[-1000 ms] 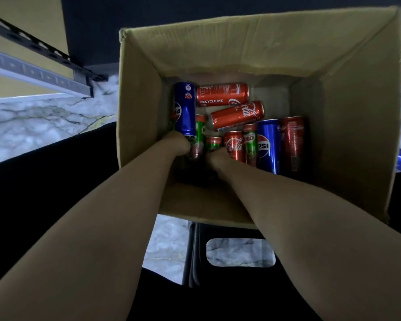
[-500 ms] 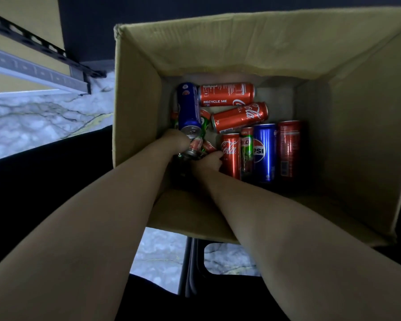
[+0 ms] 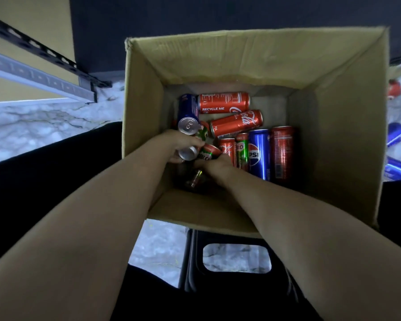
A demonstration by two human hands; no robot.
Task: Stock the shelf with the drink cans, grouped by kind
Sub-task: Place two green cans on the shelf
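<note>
An open cardboard box (image 3: 259,56) holds several drink cans lying loose. Two red cola cans (image 3: 223,102) lie at the back, beside a blue Pepsi can (image 3: 187,110) tilted up at the back left. A red can (image 3: 283,151), another Pepsi can (image 3: 259,154) and a green can (image 3: 242,150) lie side by side on the right. Both my arms reach into the box. My left hand (image 3: 180,144) is closed round a can whose silver end (image 3: 188,153) shows. My right hand (image 3: 217,164) grips a green-and-red can (image 3: 206,154). One more can (image 3: 196,178) lies in shadow under my hands.
The box rests on a black stool with a handle slot (image 3: 236,258). A metal shelf rail (image 3: 33,72) runs along the yellow wall at the left. Blue cans (image 3: 396,134) and a red can (image 3: 394,89) lie on the marble floor right of the box.
Both hands have closed on cans at the box's front left and lifted them a little. The blue can at the back left has tipped, showing its silver end.
</note>
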